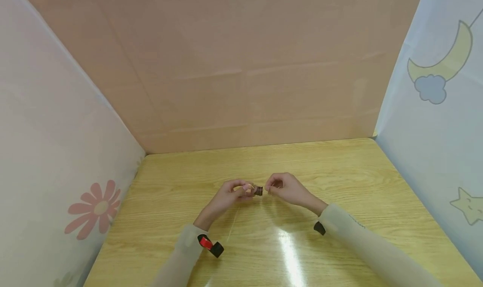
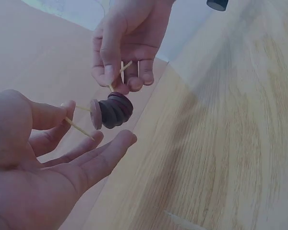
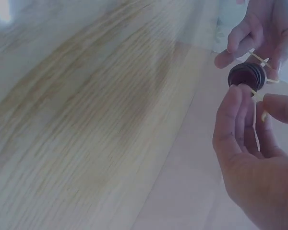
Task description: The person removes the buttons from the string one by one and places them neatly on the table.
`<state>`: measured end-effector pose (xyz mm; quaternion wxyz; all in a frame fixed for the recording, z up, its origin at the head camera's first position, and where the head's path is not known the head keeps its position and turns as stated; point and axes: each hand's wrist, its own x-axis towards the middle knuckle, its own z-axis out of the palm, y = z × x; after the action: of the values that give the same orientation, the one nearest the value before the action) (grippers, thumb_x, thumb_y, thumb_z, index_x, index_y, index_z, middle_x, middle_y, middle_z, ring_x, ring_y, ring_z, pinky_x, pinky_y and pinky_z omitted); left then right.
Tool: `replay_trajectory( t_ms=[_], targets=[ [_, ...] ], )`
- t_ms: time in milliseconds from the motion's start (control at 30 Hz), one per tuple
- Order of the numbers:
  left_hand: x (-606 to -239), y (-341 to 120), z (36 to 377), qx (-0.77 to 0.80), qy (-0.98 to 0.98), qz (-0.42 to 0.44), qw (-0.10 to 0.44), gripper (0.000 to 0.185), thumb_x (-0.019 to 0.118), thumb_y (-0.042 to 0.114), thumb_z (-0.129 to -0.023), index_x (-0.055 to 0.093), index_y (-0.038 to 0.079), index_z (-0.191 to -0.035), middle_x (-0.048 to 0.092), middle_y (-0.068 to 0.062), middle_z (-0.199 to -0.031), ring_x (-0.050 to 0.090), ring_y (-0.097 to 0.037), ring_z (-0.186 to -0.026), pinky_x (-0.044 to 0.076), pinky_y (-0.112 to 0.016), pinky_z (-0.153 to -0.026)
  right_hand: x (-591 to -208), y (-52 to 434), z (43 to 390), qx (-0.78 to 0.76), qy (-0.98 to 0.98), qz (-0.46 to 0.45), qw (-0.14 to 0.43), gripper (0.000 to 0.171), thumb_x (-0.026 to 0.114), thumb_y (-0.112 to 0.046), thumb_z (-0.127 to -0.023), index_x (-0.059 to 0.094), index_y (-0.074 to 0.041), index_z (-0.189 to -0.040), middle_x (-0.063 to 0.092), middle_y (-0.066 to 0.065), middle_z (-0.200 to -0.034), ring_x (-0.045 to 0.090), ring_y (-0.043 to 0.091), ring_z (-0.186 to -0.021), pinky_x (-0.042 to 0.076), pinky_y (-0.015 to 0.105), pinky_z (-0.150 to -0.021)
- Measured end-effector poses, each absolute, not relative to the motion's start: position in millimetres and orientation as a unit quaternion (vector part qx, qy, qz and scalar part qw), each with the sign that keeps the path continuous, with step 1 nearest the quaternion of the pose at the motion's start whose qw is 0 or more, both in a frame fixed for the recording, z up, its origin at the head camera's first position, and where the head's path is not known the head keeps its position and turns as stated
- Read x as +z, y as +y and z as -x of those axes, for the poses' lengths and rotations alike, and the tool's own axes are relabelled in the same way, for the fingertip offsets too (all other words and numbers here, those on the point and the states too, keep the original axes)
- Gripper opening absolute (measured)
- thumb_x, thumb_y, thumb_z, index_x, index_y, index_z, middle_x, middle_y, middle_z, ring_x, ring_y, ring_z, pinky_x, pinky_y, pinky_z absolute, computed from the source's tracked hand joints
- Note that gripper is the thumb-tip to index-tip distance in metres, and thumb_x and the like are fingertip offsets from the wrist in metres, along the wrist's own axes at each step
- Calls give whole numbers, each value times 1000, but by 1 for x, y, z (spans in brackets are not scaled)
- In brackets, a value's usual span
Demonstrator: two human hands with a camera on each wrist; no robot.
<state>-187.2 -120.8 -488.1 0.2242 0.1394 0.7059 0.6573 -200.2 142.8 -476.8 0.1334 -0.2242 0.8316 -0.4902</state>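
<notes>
A short stack of dark reddish-brown discs (image 2: 116, 111), ribbed along its side, is held up between the two hands. A paler, wider disc (image 2: 95, 114) caps its left end, with thin wooden toothpicks there. My left hand (image 1: 230, 192) pinches a toothpick (image 2: 79, 128) by that end, its lower fingers spread out under the stack. From the other side, my right hand (image 1: 290, 189) pinches a toothpick between thumb and forefinger, its tip right at the stack's darker end. More toothpicks (image 2: 122, 72) lie against the right hand's curled fingers.
Both hands are over a light wood-grain table (image 1: 188, 169). A pinkish-brown panel (image 1: 241, 90) rises behind it, with pale printed walls (image 1: 45, 123) on the left and right. Light reflects off the tabletop near the front. Dark straps show at both sleeves.
</notes>
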Motion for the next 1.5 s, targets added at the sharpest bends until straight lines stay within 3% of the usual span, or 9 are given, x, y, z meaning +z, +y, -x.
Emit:
replay_trajectory(
  t_ms=[133, 367, 500, 633, 767, 933, 1067, 1300, 1500],
  targets=[
    [-487, -122, 187, 669, 694, -134, 229, 32, 56, 23, -111, 62, -5, -123, 60, -20, -143, 69, -32, -128, 50, -54, -112, -475, 143, 200, -516, 810, 228, 160, 9, 64, -4, -102, 70, 2, -103, 72, 27, -99, 73, 43, -88, 63, 54, -79],
    [-481, -121, 186, 673, 691, -139, 223, 33, 58, 24, -110, 63, -6, -123, 61, -21, -143, 69, -30, -127, 48, -59, -114, -472, 140, 200, -523, 801, 230, 177, 11, 60, -3, -103, 70, 3, -105, 71, 30, -102, 72, 46, -92, 63, 56, -82],
    [-479, -121, 185, 675, 689, -139, 225, 34, 57, 23, -110, 63, -6, -125, 61, -22, -144, 70, -32, -125, 47, -61, -114, -472, 137, 200, -526, 799, 227, 183, 12, 60, -1, -101, 68, 6, -108, 71, 29, -104, 73, 43, -92, 64, 51, -81],
    [-477, -119, 183, 685, 677, -142, 228, 35, 56, 22, -111, 62, -8, -127, 60, -22, -144, 70, -29, -124, 46, -61, -114, -475, 134, 199, -541, 786, 223, 201, 25, 66, 1, -96, 60, 9, -119, 67, 26, -111, 73, 31, -94, 64, 42, -82],
    [-476, -117, 182, 697, 664, -146, 230, 35, 55, 21, -111, 61, -9, -128, 59, -21, -143, 68, -28, -127, 45, -61, -115, -479, 132, 197, -550, 776, 229, 206, 38, 77, -5, -94, 59, 4, -126, 64, 20, -121, 72, 27, -103, 63, 38, -90],
    [-473, -116, 181, 703, 657, -145, 232, 33, 54, 19, -111, 61, -9, -126, 58, -19, -143, 64, -26, -131, 48, -51, -115, -483, 129, 193, -538, 788, 240, 179, 39, 83, -16, -92, 68, -5, -126, 71, 14, -122, 70, 28, -112, 60, 37, -99],
    [-471, -117, 179, 706, 655, -137, 233, 30, 52, 16, -112, 59, -10, -124, 59, -17, -136, 65, -25, -130, 52, -39, -112, -485, 125, 190, -545, 794, 219, 161, 41, 82, -22, -93, 70, -7, -130, 75, 11, -122, 73, 25, -109, 61, 30, -93],
    [-470, -117, 176, 704, 660, -124, 233, 26, 51, 11, -111, 58, -11, -122, 59, -14, -129, 67, -23, -127, 54, -32, -108, -484, 124, 187, -568, 785, 190, 159, 49, 81, -19, -94, 67, -3, -138, 75, 18, -124, 77, 27, -107, 64, 29, -87],
    [-477, -116, 175, 702, 661, -130, 229, 26, 53, 16, -111, 60, -7, -120, 61, -9, -125, 69, -18, -118, 52, -48, -113, -484, 127, 189, -543, 804, 200, 142, 45, 84, -28, -92, 74, -7, -130, 79, 12, -120, 76, 20, -101, 62, 26, -85]
  ],
)
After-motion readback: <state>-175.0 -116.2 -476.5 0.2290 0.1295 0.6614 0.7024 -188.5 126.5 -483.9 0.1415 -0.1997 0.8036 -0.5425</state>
